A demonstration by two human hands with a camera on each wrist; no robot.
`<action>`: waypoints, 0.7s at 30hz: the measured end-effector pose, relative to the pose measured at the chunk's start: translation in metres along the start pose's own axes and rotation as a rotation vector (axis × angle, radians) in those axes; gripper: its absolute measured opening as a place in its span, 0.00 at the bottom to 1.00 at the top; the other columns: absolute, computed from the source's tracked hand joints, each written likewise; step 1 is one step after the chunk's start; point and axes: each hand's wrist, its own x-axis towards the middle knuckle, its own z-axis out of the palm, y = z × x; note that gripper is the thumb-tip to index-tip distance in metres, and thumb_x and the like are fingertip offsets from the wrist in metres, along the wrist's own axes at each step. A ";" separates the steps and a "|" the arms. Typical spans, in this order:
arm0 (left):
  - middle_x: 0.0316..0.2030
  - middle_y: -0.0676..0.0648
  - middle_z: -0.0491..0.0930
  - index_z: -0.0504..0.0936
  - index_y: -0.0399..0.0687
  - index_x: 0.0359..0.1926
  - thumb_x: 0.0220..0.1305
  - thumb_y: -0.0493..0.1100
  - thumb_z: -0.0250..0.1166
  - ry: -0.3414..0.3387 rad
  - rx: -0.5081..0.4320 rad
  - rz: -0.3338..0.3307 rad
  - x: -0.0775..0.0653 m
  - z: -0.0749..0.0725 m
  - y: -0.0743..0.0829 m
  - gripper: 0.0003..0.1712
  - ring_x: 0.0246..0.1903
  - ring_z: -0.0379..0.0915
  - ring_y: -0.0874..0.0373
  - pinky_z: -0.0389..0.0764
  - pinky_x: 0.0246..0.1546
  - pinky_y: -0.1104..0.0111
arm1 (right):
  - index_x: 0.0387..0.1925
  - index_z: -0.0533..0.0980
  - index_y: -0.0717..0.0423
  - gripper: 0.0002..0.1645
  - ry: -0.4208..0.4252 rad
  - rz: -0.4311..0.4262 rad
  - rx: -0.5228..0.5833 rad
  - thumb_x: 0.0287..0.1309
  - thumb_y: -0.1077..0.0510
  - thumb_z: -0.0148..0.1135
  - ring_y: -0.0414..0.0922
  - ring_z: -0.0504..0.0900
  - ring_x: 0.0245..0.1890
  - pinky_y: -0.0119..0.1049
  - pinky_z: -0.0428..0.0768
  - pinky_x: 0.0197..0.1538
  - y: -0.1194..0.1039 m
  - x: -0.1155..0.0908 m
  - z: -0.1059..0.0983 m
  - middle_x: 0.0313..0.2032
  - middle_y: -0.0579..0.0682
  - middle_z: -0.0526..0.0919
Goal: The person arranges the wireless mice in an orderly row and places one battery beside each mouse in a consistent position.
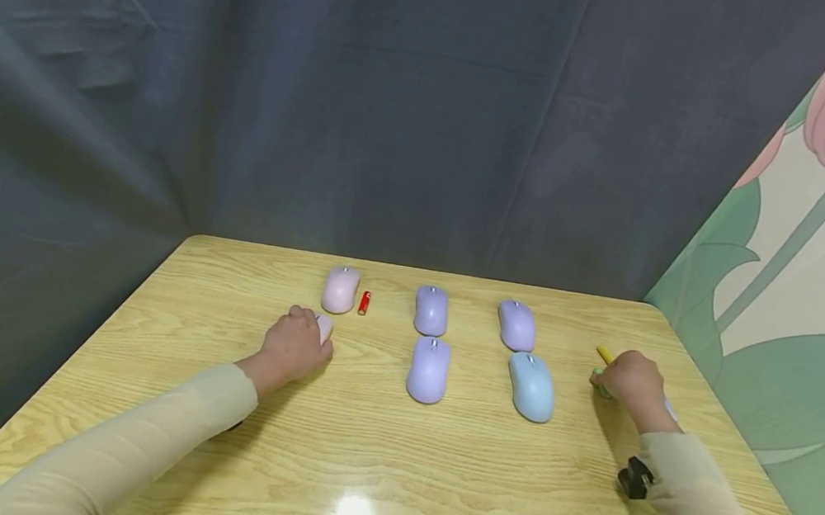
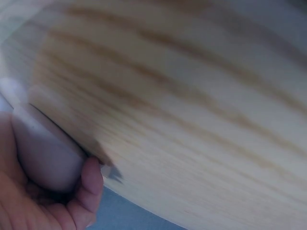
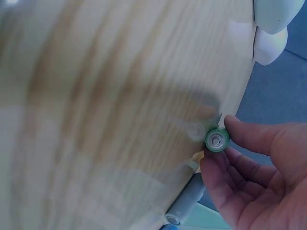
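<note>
My left hand (image 1: pixel 294 342) rests over a pale pink computer mouse (image 1: pixel 324 329) on the left of the table. In the left wrist view its fingers curl round the sides of that mouse (image 2: pixel 48 153), which lies on the wood. At the right, my right hand (image 1: pixel 633 383) pinches a green battery (image 3: pixel 217 139) between thumb and fingers, its flat end facing the right wrist camera. Beside those fingers are a yellow battery (image 1: pixel 604 355) and, in the right wrist view, a grey battery (image 3: pixel 184 199). A blue item (image 3: pixel 169 227) shows only partly.
Another pink mouse (image 1: pixel 340 289) stands at the back left, a red battery (image 1: pixel 365 303) beside it. Three purple mice, one of them a lilac mouse (image 1: pixel 428 370), and a light blue mouse (image 1: pixel 531 387) form two columns mid-table. A dark curtain (image 1: pixel 410 125) hangs behind.
</note>
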 end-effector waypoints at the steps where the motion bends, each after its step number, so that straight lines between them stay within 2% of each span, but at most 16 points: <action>1: 0.27 0.37 0.65 0.71 0.19 0.41 0.64 0.53 0.54 0.003 -0.001 -0.001 0.000 0.000 0.000 0.32 0.22 0.71 0.50 0.78 0.20 0.61 | 0.11 0.72 0.58 0.20 -0.003 0.007 0.000 0.55 0.57 0.66 0.47 0.69 0.20 0.38 0.67 0.24 0.000 0.000 0.000 0.15 0.49 0.72; 7: 0.26 0.38 0.64 0.71 0.20 0.40 0.62 0.53 0.54 0.024 0.003 -0.003 -0.001 0.001 0.001 0.31 0.21 0.70 0.51 0.77 0.19 0.62 | 0.12 0.71 0.58 0.21 -0.017 0.033 -0.051 0.54 0.56 0.68 0.49 0.70 0.22 0.41 0.71 0.26 -0.002 0.005 0.001 0.18 0.52 0.73; 14: 0.27 0.38 0.64 0.70 0.19 0.42 0.65 0.53 0.54 -0.007 0.007 -0.005 0.001 0.002 -0.001 0.33 0.21 0.71 0.50 0.77 0.19 0.62 | 0.20 0.73 0.67 0.18 -0.026 0.041 -0.084 0.52 0.57 0.67 0.54 0.73 0.26 0.46 0.75 0.28 -0.004 0.008 0.001 0.24 0.61 0.74; 21: 0.27 0.38 0.64 0.70 0.19 0.41 0.65 0.53 0.54 -0.003 -0.001 0.000 0.000 -0.001 0.000 0.32 0.22 0.72 0.50 0.77 0.19 0.62 | 0.23 0.73 0.71 0.18 -0.012 0.038 -0.099 0.51 0.57 0.67 0.55 0.73 0.27 0.49 0.76 0.29 -0.002 0.009 0.001 0.24 0.61 0.74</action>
